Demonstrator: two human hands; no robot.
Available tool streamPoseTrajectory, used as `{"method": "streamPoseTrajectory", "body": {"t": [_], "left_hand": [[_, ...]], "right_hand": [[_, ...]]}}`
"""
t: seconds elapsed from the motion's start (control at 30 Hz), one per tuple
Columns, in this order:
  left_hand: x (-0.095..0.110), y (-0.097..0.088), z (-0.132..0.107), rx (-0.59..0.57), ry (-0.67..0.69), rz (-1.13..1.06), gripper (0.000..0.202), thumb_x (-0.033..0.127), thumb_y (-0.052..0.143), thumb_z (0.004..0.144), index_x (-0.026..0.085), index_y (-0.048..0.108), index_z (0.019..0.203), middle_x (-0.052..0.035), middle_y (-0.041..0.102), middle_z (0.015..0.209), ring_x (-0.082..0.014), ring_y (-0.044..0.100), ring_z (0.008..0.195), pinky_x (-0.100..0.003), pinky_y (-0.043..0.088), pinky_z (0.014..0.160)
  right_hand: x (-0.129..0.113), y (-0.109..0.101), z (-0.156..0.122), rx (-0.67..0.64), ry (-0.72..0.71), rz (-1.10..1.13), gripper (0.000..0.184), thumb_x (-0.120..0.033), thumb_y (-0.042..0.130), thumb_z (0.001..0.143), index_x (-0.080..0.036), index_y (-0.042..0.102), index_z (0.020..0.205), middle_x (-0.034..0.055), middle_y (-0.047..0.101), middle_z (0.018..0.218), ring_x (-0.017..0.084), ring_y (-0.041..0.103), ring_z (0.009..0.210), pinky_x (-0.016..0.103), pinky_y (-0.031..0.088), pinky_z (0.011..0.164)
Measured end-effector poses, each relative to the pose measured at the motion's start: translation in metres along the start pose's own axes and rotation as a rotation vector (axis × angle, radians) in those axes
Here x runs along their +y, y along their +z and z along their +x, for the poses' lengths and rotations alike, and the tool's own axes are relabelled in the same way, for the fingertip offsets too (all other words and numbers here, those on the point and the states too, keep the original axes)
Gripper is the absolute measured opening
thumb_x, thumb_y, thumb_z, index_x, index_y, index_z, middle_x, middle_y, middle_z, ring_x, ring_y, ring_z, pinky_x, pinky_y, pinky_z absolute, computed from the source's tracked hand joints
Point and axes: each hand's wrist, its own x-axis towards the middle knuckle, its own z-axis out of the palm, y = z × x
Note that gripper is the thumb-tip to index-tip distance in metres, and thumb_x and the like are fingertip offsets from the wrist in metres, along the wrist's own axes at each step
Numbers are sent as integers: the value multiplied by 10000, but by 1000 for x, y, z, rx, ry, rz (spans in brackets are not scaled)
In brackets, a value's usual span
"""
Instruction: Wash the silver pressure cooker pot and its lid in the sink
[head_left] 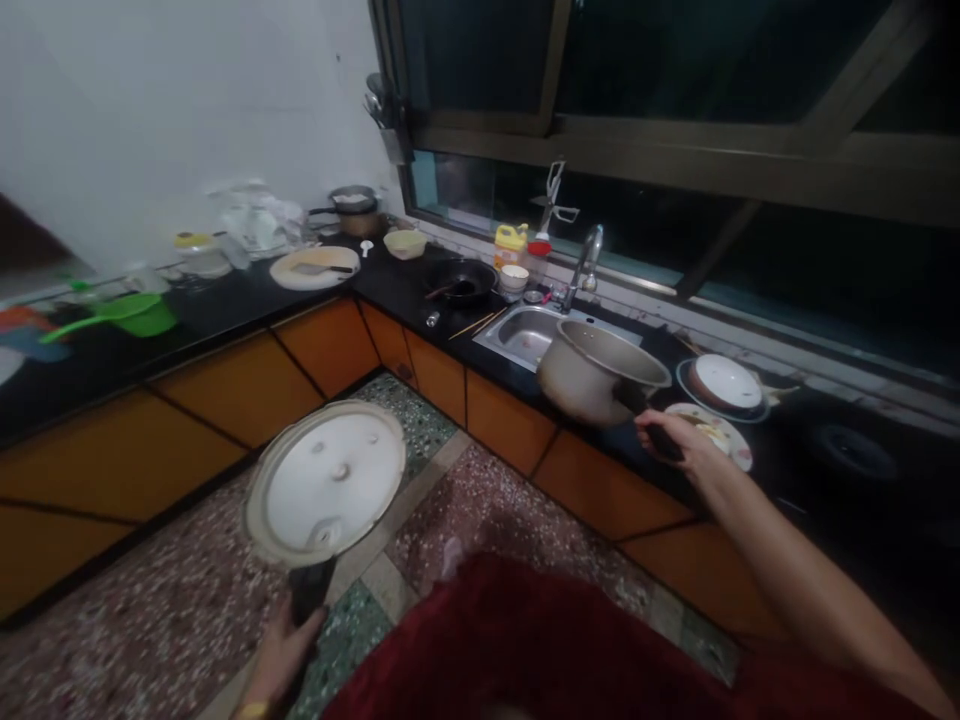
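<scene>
My left hand (289,635) is closed round the black handle of a pressure cooker lid (300,490), whose pale underside faces me above the floor. With my right hand (682,440) I grip the dark handle of a large metal pressure cooker pot (581,385). The pot hangs at the counter's front edge and hides part of the steel sink (517,340). Its opening faces up, and I cannot see what is at the bottom. Right behind my right hand lies a plate (739,445) with food scraps on it.
A tap (589,262) rises behind the sink. Left of it are a black wok (461,280), chopsticks (472,325) and a yellow bottle (510,245). Farther left lie a round cutting board (307,280) with a cleaver and a green ladle (139,315). Stacked bowls (726,382) stand at right.
</scene>
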Motion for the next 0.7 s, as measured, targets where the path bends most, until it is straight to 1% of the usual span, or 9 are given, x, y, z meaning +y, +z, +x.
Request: {"method": "streamPoseTrajectory", "body": {"t": [0.1,0.17,0.27,0.33,0.43,0.53,0.6,0.63,0.7], "left_hand": [[67,31,79,-205,21,-54,479,493,594,550,180,574,913,33,508,500,-193,537,453,-293,428,456],[113,55,122,-342,57,-86,460,470,599,560,178,547,912,49,501,506,-158,510,432,-266,409,447],[176,96,174,-508,120,-102,447,462,592,567,173,503,897,83,457,485,-120,449,390,-238,365,420],[212,124,198,-572,156,-83,446,462,591,564,173,488,888,97,437,471,-110,427,379,-231,345,410],[257,158,219,-595,162,-58,461,449,583,562,168,490,915,107,427,468,-105,418,384,-225,334,402],[290,178,226,-640,152,-53,430,431,573,571,170,497,904,111,413,468,-94,408,377,-220,321,397],[309,181,226,-689,150,-49,399,434,580,579,177,492,872,108,420,468,-88,408,364,-216,304,394],[318,179,226,-704,146,-57,391,437,585,581,181,486,859,105,428,471,-86,411,361,-215,299,394],[337,169,229,-717,130,-83,385,446,594,590,187,474,848,99,443,473,-87,420,359,-211,295,393]], "right_hand": [[-22,6,23,96,23,46,193,-95,551,768,-175,466,615,-24,478,445,57,414,356,148,386,342],[-34,4,39,144,21,55,175,-100,582,745,-175,476,627,-15,503,463,66,440,368,155,393,347],[-46,-4,64,193,-9,75,166,-110,598,716,-183,475,631,-13,508,470,75,447,376,166,386,347],[-52,-11,80,224,-29,100,153,-110,606,687,-187,481,643,-18,509,477,74,447,391,167,387,364],[-61,-18,100,269,-21,69,142,-152,623,635,-198,489,649,-25,501,469,84,438,403,187,371,381],[-68,-23,109,300,-9,-73,168,-229,653,564,-211,504,638,-19,513,480,116,455,439,226,367,409],[-71,-26,110,285,-24,-193,193,-272,663,505,-216,500,590,-12,516,494,132,463,474,247,369,440],[-72,-27,109,265,-33,-248,202,-287,663,478,-218,493,562,-9,515,499,140,467,491,257,373,458],[-72,-25,108,214,-55,-321,205,-323,658,458,-223,506,553,0,534,528,163,494,541,275,401,509]]}}
